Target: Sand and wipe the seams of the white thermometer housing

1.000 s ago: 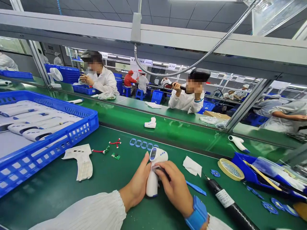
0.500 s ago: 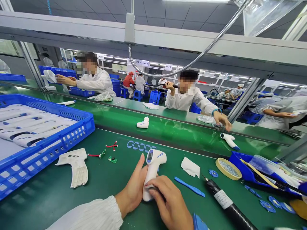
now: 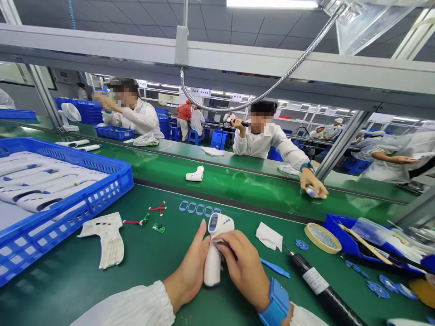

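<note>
One thermometer [image 3: 212, 268], five blue gaskets [image 3: 200, 208] (oval)

And it's blue on green here! The mat [image 3: 68, 290] runs deep green under a bright blue crate [image 3: 127, 181] with a grid of square holes, packed with white casings [image 3: 50, 192]. The thermometer [image 3: 213, 258] shows white, its display dark blue, maybe with a paler readout, hard to say at this blur. Red wires [image 3: 158, 209] sit beside a green board [image 3: 158, 228], then a row of blue rings [image 3: 199, 208], a cream tape roll [image 3: 322, 237] with a speckled grey-blue centre, and a black screwdriver [image 3: 314, 280] wearing a white label!
</note>
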A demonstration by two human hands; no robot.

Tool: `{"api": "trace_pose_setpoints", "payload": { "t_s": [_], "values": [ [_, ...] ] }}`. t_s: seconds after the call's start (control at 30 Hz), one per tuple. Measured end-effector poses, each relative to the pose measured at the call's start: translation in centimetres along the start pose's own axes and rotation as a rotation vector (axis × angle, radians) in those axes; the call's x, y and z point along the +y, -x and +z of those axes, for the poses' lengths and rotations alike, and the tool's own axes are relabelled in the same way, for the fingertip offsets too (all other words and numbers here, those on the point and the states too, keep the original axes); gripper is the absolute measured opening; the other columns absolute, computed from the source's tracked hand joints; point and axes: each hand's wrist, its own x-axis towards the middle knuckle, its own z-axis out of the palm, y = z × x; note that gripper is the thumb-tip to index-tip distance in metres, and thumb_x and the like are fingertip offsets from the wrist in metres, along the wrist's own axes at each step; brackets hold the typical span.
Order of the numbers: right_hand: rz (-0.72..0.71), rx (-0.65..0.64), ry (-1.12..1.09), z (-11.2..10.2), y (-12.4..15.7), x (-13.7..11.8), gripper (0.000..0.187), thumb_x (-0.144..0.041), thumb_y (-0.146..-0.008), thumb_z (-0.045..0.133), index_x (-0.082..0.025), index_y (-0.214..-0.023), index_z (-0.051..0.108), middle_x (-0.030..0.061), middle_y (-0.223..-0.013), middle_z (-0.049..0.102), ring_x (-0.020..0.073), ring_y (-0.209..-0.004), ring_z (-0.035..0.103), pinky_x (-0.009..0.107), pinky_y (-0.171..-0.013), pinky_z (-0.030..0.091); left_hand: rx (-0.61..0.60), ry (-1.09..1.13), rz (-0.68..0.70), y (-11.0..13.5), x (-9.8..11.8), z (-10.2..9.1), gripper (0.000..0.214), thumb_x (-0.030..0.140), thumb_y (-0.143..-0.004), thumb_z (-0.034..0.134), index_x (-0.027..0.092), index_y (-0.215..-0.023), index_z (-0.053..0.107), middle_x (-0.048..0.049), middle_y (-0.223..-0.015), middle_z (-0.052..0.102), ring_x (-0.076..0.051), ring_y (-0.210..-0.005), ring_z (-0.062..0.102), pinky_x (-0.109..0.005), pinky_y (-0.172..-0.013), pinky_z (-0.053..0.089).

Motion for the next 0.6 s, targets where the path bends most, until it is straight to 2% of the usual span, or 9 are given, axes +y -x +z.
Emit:
{"api": "trace_pose_setpoints", "payload": {
  "t_s": [0.13,0.33,0.5,0.6],
  "values": [
    [-0.030,-0.076,-0.029,-0.06,0.27,-0.34,0.020,-0.014,-0.088,0.038,-0.021,-0.096,0.054,0.0041,-0.085,0.055,0.0168,-0.078,0.051,0.028,-0.066,0.044,-0.001,0.041,-0.045,-0.08,-0.13,-0.16,0.069,0.065,-0.078,0.028,0.014,-0.119,0.047,-0.0016,-0.071,0.056,-0.013,-0.061,0.047,-0.024,-0.056,0.031],
    [-0.038,0.020,0.064,0.07,0.11,0.14,0.020,-0.013,-0.087,0.037,-0.018,-0.096,0.054,0.0067,-0.087,0.055,0.0186,-0.081,0.050,0.031,-0.067,0.044,0.031,0.022,-0.012,-0.06,-0.10,-0.05,0.065,0.063,-0.080,0.029,0.012,-0.115,0.050,0.0007,-0.059,0.049,-0.012,-0.055,0.043,-0.023,-0.053,0.029],
    [-0.059,-0.094,0.040,0.13,0.46,-0.05,0.021,-0.012,-0.087,0.036,-0.020,-0.095,0.054,0.0049,-0.083,0.054,0.0171,-0.076,0.049,0.029,-0.063,0.042,0.026,0.063,-0.061,-0.05,-0.15,-0.13,0.070,0.067,-0.077,0.028,0.012,-0.115,0.048,0.0027,-0.056,0.044,-0.010,-0.047,0.036,-0.021,-0.046,0.023],
    [-0.050,-0.007,0.085,-0.04,0.04,0.14,0.019,-0.013,-0.087,0.037,-0.019,-0.094,0.054,0.0061,-0.084,0.054,0.0183,-0.078,0.049,0.031,-0.066,0.042,0.015,0.013,-0.004,-0.09,-0.20,-0.11,0.066,0.064,-0.079,0.031,0.012,-0.115,0.048,0.0012,-0.059,0.049,-0.012,-0.053,0.043,-0.023,-0.052,0.029]
  ]
}}
